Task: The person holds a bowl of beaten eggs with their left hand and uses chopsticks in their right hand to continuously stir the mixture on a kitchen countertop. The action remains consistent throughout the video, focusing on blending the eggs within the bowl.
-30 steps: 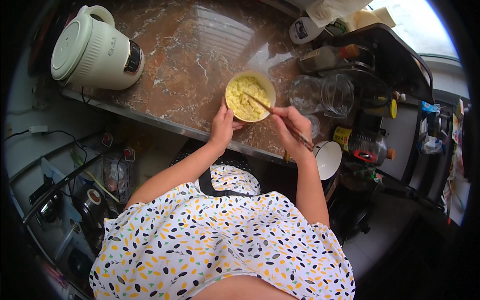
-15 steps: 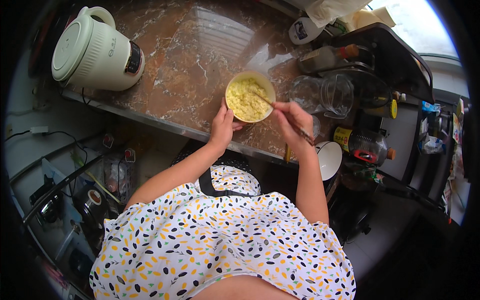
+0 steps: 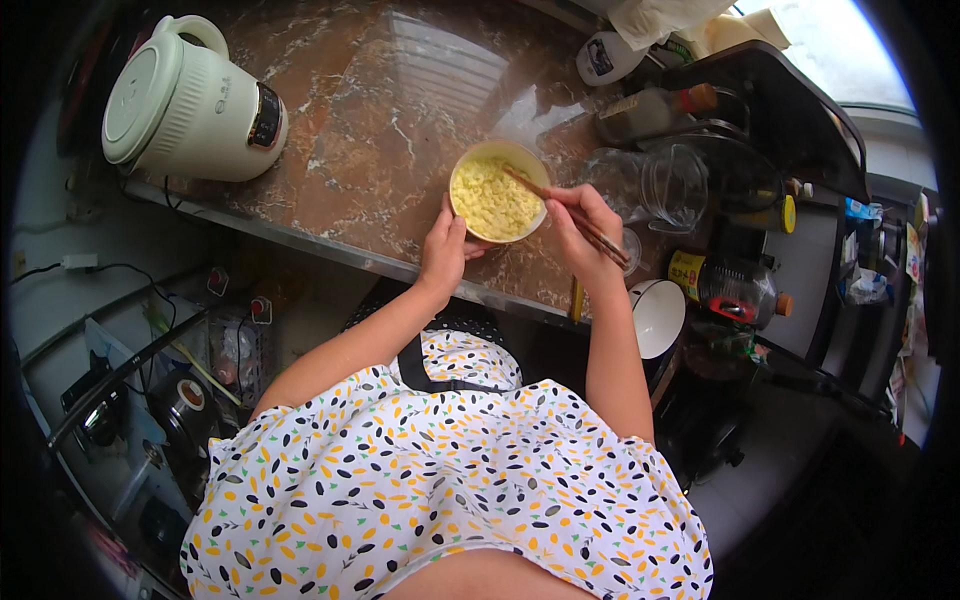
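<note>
A pale round bowl (image 3: 462,226) sits near the counter's front edge, holding a lumpy yellow mash (image 3: 492,197). My left hand (image 3: 443,249) grips the bowl at its lower left side, with the thumb near the rim and fingers curled underneath. In my right hand (image 3: 588,232) is a pair of wooden chopsticks (image 3: 527,183), held slantwise. Their tips reach into the upper part of the yellow mash, and their back ends stick out past my palm on the right.
A pale green electric kettle-like appliance (image 3: 200,105) stands at the left. To the right are a clear glass jug (image 3: 672,188), a glass bottle with a red-brown cap (image 3: 640,117), a dark sauce bottle (image 3: 735,290) lying tilted in view, and a white bowl (image 3: 657,320). The brown marbled counter (image 3: 340,150) extends behind.
The chopstick tips have moved up and slightly left within the bowl, and my right hand has shifted a little upward. My left hand keeps its hold; the bowl barely moves.
</note>
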`<state>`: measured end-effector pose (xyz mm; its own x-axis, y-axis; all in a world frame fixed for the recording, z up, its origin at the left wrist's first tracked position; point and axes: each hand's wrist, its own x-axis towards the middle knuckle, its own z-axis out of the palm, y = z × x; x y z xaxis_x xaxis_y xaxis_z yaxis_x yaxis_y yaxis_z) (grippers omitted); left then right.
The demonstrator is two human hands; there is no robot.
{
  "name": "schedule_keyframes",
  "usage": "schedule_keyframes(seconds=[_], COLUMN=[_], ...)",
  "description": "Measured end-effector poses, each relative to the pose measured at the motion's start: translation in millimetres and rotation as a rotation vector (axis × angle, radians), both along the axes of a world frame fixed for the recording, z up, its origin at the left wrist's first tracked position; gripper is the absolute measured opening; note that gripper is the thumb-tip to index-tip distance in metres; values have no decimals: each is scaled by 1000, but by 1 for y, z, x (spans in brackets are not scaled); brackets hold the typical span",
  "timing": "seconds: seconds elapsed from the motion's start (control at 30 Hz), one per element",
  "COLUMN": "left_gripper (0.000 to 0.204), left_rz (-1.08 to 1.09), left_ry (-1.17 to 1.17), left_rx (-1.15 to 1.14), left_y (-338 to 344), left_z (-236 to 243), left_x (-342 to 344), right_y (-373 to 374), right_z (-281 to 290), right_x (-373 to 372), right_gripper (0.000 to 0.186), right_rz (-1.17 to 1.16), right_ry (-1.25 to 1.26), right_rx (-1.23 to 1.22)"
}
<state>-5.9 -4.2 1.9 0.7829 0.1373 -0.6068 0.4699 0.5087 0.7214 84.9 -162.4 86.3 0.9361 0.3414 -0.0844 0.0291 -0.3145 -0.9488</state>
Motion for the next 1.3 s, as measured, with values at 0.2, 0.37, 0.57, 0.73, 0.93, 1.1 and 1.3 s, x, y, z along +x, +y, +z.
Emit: schedule_keyframes(seconds=[0.2,0.37,0.57,0.73,0.93,1.1,1.3], left_gripper=[52,52,53,53,53,52,52], left_rz=[24,22,12,22,8,33,8], left_ry=[-4,-5,-6,-1,-16,-18,-42], left_rx=[-26,6,-7,3,0,1,23], left_y=[0,-2,0,-2,-2,-2,-1], left_z=[0,1,2,2,2,-4,-1], left_x=[1,0,0,1,0,1,0], right_y=[-5,-16,24,-2,32,20,20], right_z=[-11,4,-11,-11,-1,-26,6], right_x=[-5,-8,-18,-15,-24,-28,-28], right_gripper=[8,7,8,11,13,15,13], right_rz=[264,176,99,-202,-253,-237,-227], right_ry=[-90,44,-232,-26,-61,-87,62], right_rx=[-178,-61,-101,-192,19,-193,47])
